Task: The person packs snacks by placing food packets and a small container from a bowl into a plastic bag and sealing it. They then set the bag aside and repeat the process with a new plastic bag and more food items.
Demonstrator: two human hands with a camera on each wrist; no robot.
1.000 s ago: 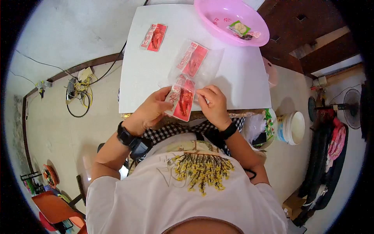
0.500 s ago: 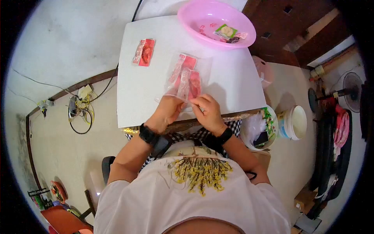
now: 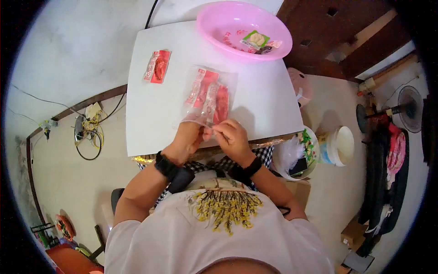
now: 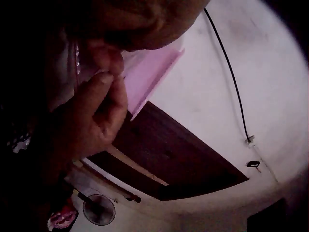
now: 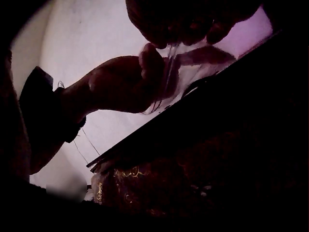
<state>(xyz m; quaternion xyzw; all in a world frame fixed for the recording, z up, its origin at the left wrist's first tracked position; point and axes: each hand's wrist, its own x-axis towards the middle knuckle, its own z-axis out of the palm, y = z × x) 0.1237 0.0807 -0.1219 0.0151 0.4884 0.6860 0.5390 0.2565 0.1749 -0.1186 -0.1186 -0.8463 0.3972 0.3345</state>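
Observation:
A clear plastic bag lies on the white table with two red-and-white packets inside, one farther back and one nearer its mouth. The left hand is at the bag's mouth, its fingers partly inside the opening. Pinching the bag's edge, the right hand is just beside it. In the right wrist view the left hand has the bag's edge across its fingers. A third packet lies apart at the left of the table.
A pink basin with a green packet and other small items stands at the table's back right. Beside the table's right edge, on the floor, are a bin with a plastic bag and a white bucket. A fan stands farther right.
The nearer packet, held outside by the left hand a second ago, is now inside the bag. The left hand has moved to the bag's mouth and the right hand remains at its edge. The view has shifted.

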